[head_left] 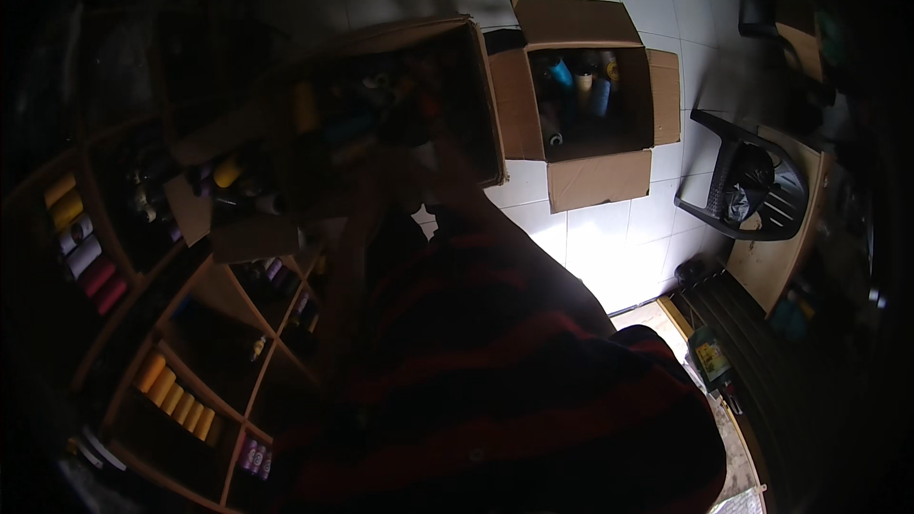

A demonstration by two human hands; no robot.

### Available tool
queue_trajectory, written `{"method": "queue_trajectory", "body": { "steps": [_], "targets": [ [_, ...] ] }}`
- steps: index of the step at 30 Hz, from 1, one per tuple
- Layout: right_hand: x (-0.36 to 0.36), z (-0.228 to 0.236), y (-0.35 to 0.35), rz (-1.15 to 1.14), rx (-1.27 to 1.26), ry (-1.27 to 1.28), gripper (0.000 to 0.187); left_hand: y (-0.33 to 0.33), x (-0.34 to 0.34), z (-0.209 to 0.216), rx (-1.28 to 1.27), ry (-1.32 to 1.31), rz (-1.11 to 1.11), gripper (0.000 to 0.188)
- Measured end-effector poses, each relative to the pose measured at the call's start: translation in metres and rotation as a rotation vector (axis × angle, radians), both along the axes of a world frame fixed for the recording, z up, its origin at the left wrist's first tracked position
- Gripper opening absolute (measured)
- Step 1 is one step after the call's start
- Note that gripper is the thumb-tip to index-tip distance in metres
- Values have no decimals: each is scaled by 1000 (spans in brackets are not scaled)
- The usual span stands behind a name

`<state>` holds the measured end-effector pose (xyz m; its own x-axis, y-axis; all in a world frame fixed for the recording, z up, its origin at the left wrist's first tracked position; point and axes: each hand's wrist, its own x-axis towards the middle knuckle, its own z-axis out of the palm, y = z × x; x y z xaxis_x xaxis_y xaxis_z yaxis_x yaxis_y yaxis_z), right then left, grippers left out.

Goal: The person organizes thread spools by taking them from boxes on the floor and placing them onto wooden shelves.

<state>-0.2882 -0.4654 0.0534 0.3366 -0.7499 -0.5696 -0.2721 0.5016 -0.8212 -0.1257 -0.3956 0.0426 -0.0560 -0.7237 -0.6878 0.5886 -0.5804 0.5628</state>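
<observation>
Deep shadow covers my left hand and my right hand, held close together in front of my striped top. Between them shows a small pale thing; its kind is too dark to tell. The fingers look curled in around it, though their outlines are faint. Both hands are at the near side of a large open cardboard box, which holds many thread cones in mixed colours. A yellow cone stands out on the box's left side.
Right of it sits a second open cardboard box with blue and yellow thread cones. Wooden cubby shelves at left hold orange spools and others. A dark plastic chair stands on the tiled floor at right.
</observation>
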Motion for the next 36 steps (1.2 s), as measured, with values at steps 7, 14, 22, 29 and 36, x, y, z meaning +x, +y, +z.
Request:
{"method": "queue_trajectory", "body": {
  "steps": [7, 14, 22, 29, 36],
  "targets": [
    [23, -78, 15, 602, -754, 751, 40, 9, -15, -47, 166, -890, -323, 74],
    [-19, -65, -40, 622, -246, 385, 43, 10, 24, -20, 161, -524, -50, 53],
    [-32, -160, -19, 276, -287, 565, 71, 18, 35, 3, 3, -173, 365, 40],
    [-38, -159, -32, 271, -270, 312, 55, 31, 50, 12, 45, -185, 439, 45],
    [-40, -188, -26, 227, -213, 362, 45, 29, 54, 35, 40, -217, 492, 49]
  ]
}}
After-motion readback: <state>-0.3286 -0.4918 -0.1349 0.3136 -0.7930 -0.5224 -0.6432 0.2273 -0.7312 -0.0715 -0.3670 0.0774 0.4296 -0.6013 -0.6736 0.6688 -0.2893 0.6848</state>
